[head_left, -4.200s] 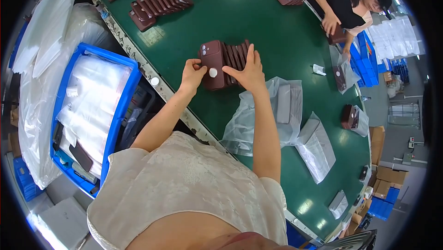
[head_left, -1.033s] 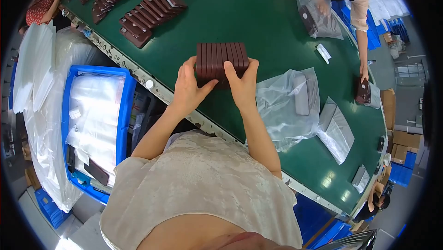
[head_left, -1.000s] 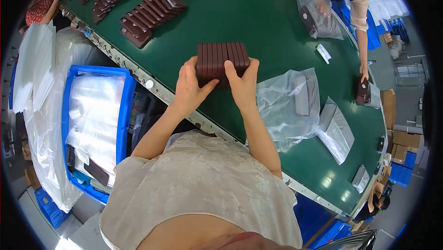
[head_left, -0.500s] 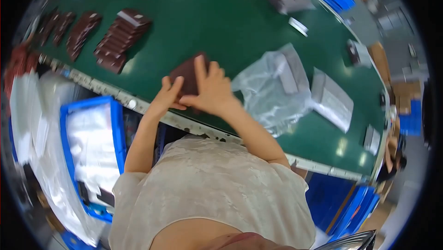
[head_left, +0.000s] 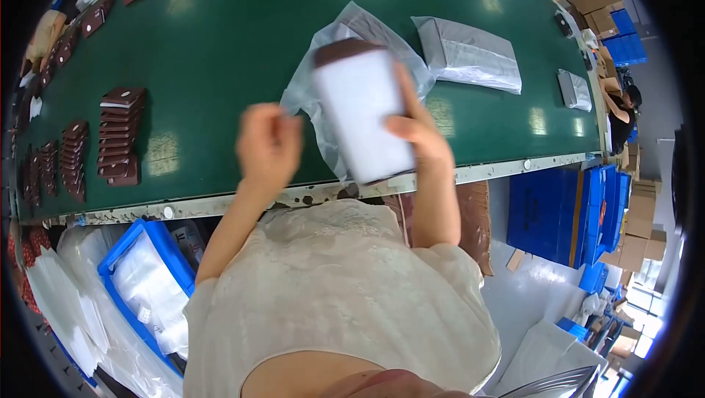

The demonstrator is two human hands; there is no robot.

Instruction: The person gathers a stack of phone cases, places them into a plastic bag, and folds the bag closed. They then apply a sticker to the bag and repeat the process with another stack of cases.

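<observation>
My right hand (head_left: 420, 132) is raised above the near edge of the green table (head_left: 220, 45) and grips a stack of brown phone cases (head_left: 363, 115). The stack's pale face is turned toward me and a brown edge shows at its top. It is blurred by motion. My left hand (head_left: 268, 145) hovers just left of the stack, apart from it and blurred, with nothing visible in it. A crumpled clear plastic bag (head_left: 345, 27) lies on the table behind the stack.
Rows of brown cases (head_left: 121, 134) stand at the table's left. Filled bags (head_left: 466, 53) lie at the right. A blue bin of clear bags (head_left: 147, 280) sits below the table edge, blue crates (head_left: 558, 214) at right. Another person (head_left: 623, 104) works at the far right.
The view has swung right. The stack has been lifted off the table and turned upright in my right hand; my left hand has come off it.
</observation>
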